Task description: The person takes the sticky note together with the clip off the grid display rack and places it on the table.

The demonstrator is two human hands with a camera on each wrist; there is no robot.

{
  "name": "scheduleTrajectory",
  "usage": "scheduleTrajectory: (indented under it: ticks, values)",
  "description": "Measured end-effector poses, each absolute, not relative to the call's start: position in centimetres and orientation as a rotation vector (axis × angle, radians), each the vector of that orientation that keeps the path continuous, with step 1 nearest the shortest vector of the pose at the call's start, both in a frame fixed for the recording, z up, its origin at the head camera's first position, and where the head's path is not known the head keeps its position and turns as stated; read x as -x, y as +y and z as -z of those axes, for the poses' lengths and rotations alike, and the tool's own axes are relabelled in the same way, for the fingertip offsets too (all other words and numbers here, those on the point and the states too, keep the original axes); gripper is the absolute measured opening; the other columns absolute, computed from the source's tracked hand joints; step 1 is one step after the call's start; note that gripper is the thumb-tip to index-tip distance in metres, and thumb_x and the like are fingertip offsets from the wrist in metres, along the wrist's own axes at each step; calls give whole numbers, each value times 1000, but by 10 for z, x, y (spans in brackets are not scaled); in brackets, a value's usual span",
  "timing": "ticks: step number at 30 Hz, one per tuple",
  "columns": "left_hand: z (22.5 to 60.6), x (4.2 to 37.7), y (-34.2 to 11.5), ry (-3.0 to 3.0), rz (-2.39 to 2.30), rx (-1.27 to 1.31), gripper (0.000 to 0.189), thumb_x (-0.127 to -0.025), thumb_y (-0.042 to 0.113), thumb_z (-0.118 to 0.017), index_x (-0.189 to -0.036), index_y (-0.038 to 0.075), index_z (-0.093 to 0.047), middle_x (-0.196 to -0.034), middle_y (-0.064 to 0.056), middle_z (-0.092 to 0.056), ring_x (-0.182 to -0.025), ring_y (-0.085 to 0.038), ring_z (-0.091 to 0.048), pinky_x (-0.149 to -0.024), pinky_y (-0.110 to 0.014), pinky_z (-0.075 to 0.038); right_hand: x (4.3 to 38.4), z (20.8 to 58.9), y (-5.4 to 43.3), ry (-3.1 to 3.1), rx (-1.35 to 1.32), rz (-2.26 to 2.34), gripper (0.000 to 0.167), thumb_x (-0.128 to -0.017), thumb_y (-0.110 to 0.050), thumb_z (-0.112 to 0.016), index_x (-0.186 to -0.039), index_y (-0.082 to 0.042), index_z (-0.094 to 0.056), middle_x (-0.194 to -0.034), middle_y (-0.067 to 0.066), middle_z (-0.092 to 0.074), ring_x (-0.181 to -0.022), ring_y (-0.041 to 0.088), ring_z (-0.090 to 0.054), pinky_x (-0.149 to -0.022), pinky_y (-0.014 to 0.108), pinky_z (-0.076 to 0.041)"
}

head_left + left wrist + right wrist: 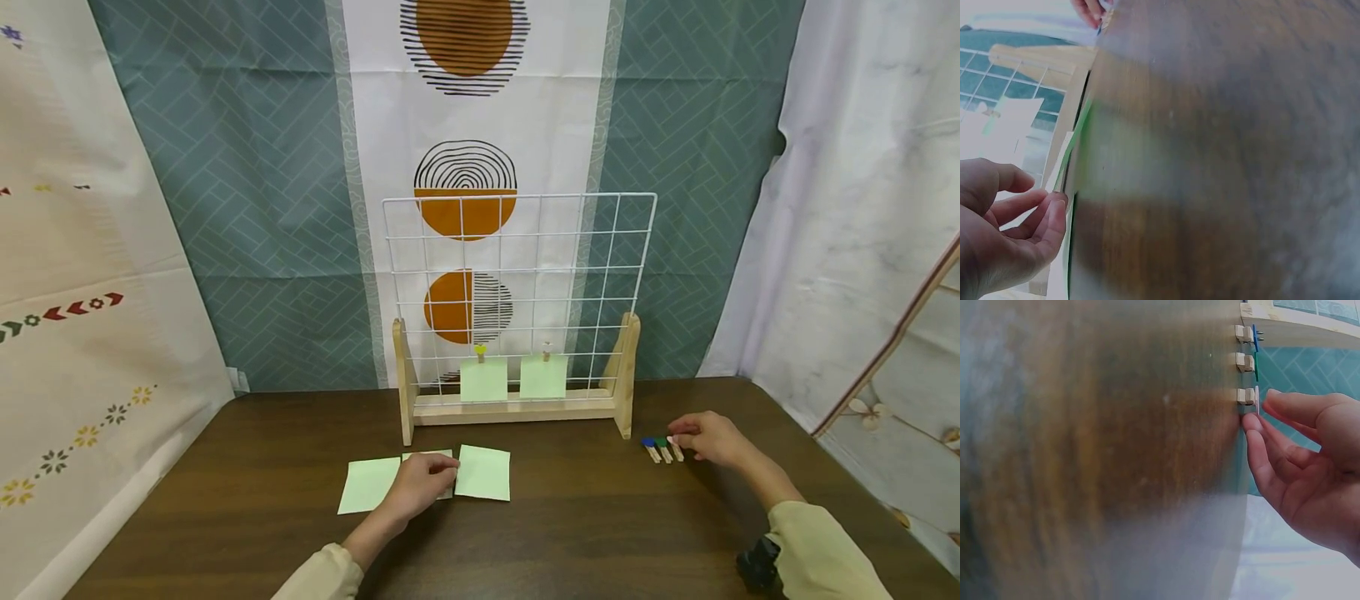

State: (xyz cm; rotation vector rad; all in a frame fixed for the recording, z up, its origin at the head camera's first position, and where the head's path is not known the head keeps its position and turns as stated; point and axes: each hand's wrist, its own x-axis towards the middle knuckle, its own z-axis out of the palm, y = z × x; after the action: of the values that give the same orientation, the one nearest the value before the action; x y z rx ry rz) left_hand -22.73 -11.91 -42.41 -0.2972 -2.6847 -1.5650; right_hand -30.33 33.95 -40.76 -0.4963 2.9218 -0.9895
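Observation:
My left hand (422, 483) is over the row of pale green paper notes on the table. Its thumb and fingertips pinch the left edge of the right-hand note (483, 473). A middle note (427, 456) is partly covered by this hand, and the left note (369, 485) lies beside it. At the right, my right hand (708, 437) reaches to a small wooden clothespin with a pink top (1247, 397). Thumb and fingertips stand apart around the pink end. Beside it lie a green-topped clothespin (1245, 362) and a blue-topped clothespin (1245, 334).
Behind the notes stands a white wire grid (517, 271) on a wooden base (517, 411). Two green notes hang low on it, one under a yellow-topped clothespin (481, 352), the other under a pale-topped clothespin (547, 352). Patterned cloths hang around the dark table (570, 525).

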Motion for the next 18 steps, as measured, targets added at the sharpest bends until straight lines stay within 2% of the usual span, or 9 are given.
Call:
scheduleTrajectory:
  ticks: [6,11,14,18]
  values:
    - [422,230,-121,-2687,1477,324,19,-91,7,-60,-100,-4,-73,-93,-12,-70,-74,-14,-58,-62,-31,-47,303,404,338,2926,493,972,24,-90,-2,-63,-106,15,-62,-100,26,-67,-74,21,-62,-58,32,-54]
    - [418,230,-124,-2678,1465,295,21,-91,6,-59,-103,-5,-72,-94,-12,-69,-73,-15,-54,-61,-31,-45,302,400,336,2968,526,945,23,-90,0,-61,-106,16,-61,-99,27,-67,-74,25,-64,-57,32,-54]
    - [415,231,-128,-2669,1439,256,21,-91,7,-60,-104,-5,-71,-96,-12,-70,-76,-16,-56,-63,-32,-46,302,395,333,3060,605,875,21,-89,-1,-62,-103,15,-63,-95,26,-68,-80,34,-66,-65,42,-55]
    - [408,233,-133,-2668,1379,227,21,-91,7,-61,-105,-3,-72,-100,-12,-70,-87,-22,-63,-70,-36,-51,302,386,325,3177,678,805,21,-89,-4,-63,-102,13,-65,-93,22,-69,-88,41,-65,-76,52,-52]
